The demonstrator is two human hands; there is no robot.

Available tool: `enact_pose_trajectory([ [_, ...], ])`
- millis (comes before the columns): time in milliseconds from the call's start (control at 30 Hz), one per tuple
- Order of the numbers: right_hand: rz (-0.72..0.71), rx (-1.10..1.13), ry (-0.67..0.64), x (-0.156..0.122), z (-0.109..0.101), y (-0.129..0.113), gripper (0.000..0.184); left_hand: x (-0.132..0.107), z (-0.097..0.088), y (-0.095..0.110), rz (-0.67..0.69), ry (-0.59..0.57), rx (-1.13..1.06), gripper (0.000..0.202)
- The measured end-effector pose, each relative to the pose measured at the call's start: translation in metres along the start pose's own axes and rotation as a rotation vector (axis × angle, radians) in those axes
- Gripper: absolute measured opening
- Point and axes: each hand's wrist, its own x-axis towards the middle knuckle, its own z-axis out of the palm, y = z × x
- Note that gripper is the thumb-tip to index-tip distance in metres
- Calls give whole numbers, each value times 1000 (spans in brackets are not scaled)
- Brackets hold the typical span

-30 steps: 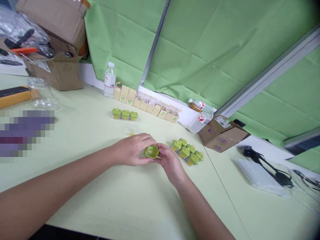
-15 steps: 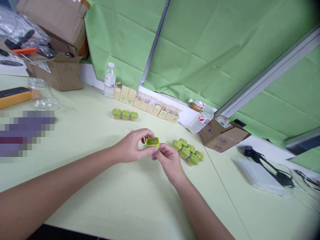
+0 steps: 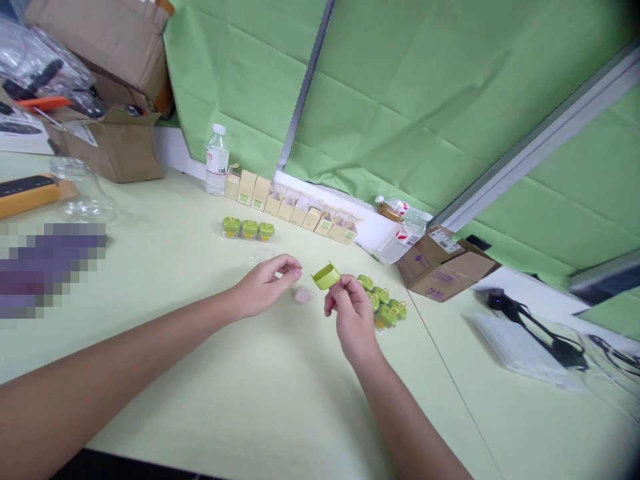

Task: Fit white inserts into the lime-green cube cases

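Observation:
My right hand (image 3: 350, 313) pinches a small green lid (image 3: 326, 276), tilted and lifted a little above the pale green table (image 3: 200, 373). My left hand (image 3: 263, 287) is just left of it, fingers curled in a pinch with nothing visible in them. A small pinkish round piece (image 3: 302, 295) lies on the table between the two hands. A clear little container (image 3: 262, 255) stands just beyond my left hand. A cluster of green-lidded jars (image 3: 384, 305) sits right beside my right hand.
Three green-lidded jars (image 3: 249, 229) stand in a row farther back, with a line of small tan boxes (image 3: 293, 210) and a water bottle (image 3: 217, 162) along the wall. Cardboard boxes (image 3: 440, 263) lie right, another box (image 3: 107, 143) and a glass jar (image 3: 83, 190) left.
The hands have come apart: my right hand lifted the green lid away to the right, and the pinkish piece now lies on the table between them.

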Motion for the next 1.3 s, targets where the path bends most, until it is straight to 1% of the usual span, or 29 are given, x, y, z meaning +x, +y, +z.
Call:
enact_pose_trajectory([
  [33, -1, 9, 13, 0, -1, 0, 11, -1, 4, -4, 22, -17, 85, 25],
  [67, -2, 18, 19, 1, -1, 0, 12, -2, 7, -8, 72, -45, 175, 27],
  [133, -3, 40, 16, 0, -1, 0, 12, -5, 15, -14, 198, -163, 348, 39],
  [200, 0, 58, -1, -1, 0, -1, 12, -6, 21, -18, 282, -252, 476, 43],
  [233, 2, 65, -10, -1, 0, -1, 12, -6, 22, -19, 312, -271, 516, 41],
  [300, 9, 69, -17, -1, 0, -1, 11, -4, 21, -19, 358, -263, 534, 32],
  [367, 17, 59, -23, -1, -1, 1, 11, -1, 16, -17, 342, -211, 454, 22],
  [433, 15, 28, -38, 1, -2, 3, 10, 2, 9, -13, 233, -121, 280, 14],
  [467, 9, 6, -51, 1, -2, 4, 10, 3, 5, -11, 165, -57, 165, 14],
  [567, -24, -70, -104, 1, -2, 8, 11, 7, -5, 0, 10, 121, -191, 26],
  [633, -48, -109, -148, 0, -1, 9, 12, 8, -7, 8, -44, 150, -346, 32],
  [667, -62, -124, -167, -1, -1, 9, 12, 7, -7, 11, -58, 132, -389, 34],
  [800, -105, -163, -190, -5, 0, 8, 13, 4, -3, 19, -56, 54, -440, 34],
  [1067, -97, -127, -186, -4, 1, 10, 13, 2, 0, 16, -37, 21, -395, 33],
  [1167, -37, -31, -195, -4, 3, 9, 12, 2, 0, 16, -30, 22, -369, 33],
  [1300, 108, 229, -223, -4, 4, 7, 10, 1, 2, 14, -22, 32, -329, 32],
])
